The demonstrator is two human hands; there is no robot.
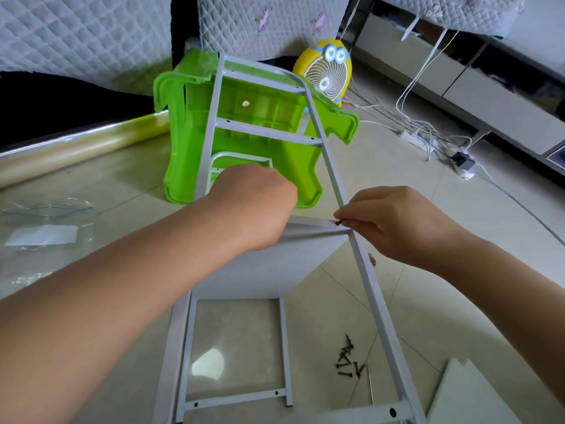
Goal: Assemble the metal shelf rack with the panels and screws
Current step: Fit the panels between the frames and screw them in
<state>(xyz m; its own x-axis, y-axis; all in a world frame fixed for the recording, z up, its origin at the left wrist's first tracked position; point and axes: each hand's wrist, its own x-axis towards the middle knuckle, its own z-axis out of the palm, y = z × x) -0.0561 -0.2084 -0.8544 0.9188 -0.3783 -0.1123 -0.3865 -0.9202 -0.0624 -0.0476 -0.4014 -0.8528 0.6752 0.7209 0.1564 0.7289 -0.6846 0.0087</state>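
Note:
A white metal side frame [331, 175] leans up from the floor against an overturned green plastic stool [244, 108]. A white shelf panel [269, 264] is held against the frame's crossbar. My left hand [253, 203] grips the panel's top edge from above, fingers curled behind it. My right hand [388, 221] pinches a small black screw [338, 222] at the corner where panel meets the frame's right rail. A second white frame [235, 350] lies flat on the floor below. Several loose black screws [348, 361] lie on the tiles.
More white panels [470, 396] lie at the bottom right. A yellow cartoon fan [327, 71] stands behind the stool, with cables and a power strip [428, 139] to the right. A roll of clear film [76, 145] and empty plastic bags [42, 231] lie at left.

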